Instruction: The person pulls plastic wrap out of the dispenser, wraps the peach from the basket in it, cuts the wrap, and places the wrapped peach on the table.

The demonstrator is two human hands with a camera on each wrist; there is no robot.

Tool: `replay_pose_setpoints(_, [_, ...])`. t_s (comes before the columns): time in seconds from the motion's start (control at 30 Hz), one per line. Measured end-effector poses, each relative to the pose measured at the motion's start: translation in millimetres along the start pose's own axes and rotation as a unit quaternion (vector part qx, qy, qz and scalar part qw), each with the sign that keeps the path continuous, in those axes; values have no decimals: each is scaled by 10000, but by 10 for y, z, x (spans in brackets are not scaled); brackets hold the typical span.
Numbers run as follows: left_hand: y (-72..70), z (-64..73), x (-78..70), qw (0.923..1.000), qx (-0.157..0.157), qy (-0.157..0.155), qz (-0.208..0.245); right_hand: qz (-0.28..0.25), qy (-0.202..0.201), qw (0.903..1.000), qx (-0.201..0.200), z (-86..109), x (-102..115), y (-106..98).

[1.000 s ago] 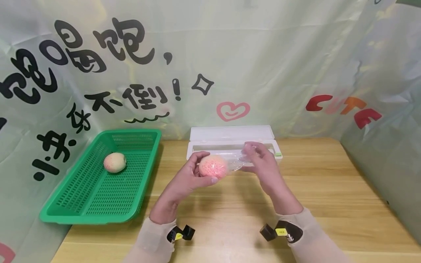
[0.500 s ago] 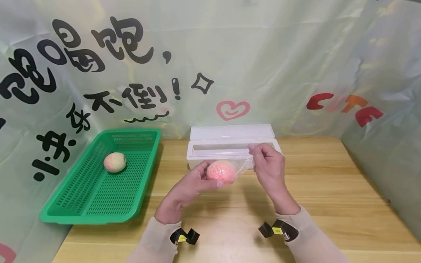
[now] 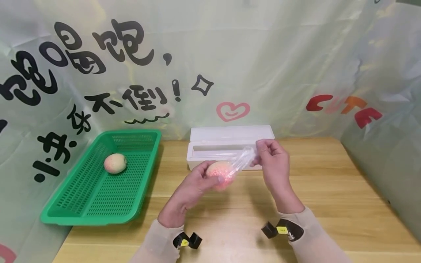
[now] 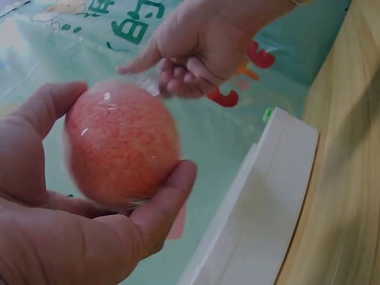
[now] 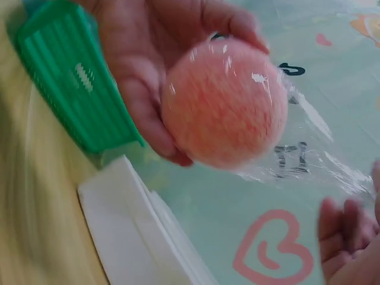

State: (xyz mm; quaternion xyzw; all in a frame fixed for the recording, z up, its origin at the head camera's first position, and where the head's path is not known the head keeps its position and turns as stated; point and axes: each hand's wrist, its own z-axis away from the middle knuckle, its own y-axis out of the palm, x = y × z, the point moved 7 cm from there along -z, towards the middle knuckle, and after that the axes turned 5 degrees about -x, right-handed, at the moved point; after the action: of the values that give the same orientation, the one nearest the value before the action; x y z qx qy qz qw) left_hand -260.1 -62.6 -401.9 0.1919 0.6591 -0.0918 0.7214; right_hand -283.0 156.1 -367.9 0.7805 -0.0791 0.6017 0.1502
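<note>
My left hand [image 3: 189, 190] holds a pink and cream peach [image 3: 215, 168] over the table, thumb in front and fingers round its far side. Clear cling film [image 3: 242, 160] covers the peach and stretches from it to the right in a gathered, twisted strip. The free end of that film is pinched by my right hand [image 3: 275, 166], its fingers curled. Shiny creases of film show on the peach [image 4: 122, 145] in the left wrist view. In the right wrist view the film [image 5: 320, 157] fans out from the peach [image 5: 225, 107] towards the right fingers.
Behind the hands stands a white box [image 3: 193, 163] with its lid [image 3: 230, 133] raised. To the left lies a green plastic basket [image 3: 92, 220] with another peach [image 3: 115, 163] in it. A printed curtain [image 3: 289, 65] encloses the wooden table [image 3: 329, 204].
Both hands have shifted slightly to the right. My right hand has drawn the film outwards, and the loose film has narrowed into a twisted strip. The peach has tilted in my left hand.
</note>
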Motion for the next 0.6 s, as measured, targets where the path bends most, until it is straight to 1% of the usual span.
replay_pose_setpoints(0.07, [-18, -6, -10, 9997, -193, 61, 106, -368, 576, 9969, 385, 61, -84, 124])
replay_pose_setpoints(0.1, [-24, -9, -13, 9995, -267, 108, 142, -441, 825, 9936, 640, 104, -124, 204])
replay_pose_setpoints(0.13, [-21, -10, -9, 9993, -307, 144, 140, -367, 1010, 9901, 902, 164, -175, 282])
replay_pose_setpoints(0.2, [6, -5, -7, 9993, -301, 221, 98, -300, 1255, 9830, 1307, 292, -245, 427])
replay_pose_setpoints(0.23, [27, -1, -6, 9993, -265, 250, 62, -272, 1322, 9806, 1423, 340, -269, 482])
replay_pose_setpoints(0.27, [52, 4, -11, 9993, -224, 286, 18, -300, 1372, 9794, 1450, 374, -287, 520])
replay_pose_setpoints(0.33, [106, 10, -22, 9994, -110, 332, -8, -432, 1469, 9790, 1346, 410, -310, 547])
replay_pose_setpoints(0.47, [171, 35, -48, 9994, 70, 321, 127, -882, 1585, 9800, 815, 385, -326, 500])
replay_pose_setpoints(0.53, [185, 47, -58, 9990, 194, 337, 200, -1016, 1510, 9815, 586, 362, -313, 463])
replay_pose_setpoints(0.6, [195, 59, -66, 9983, 353, 368, 273, -948, 1276, 9863, 436, 339, -285, 427])
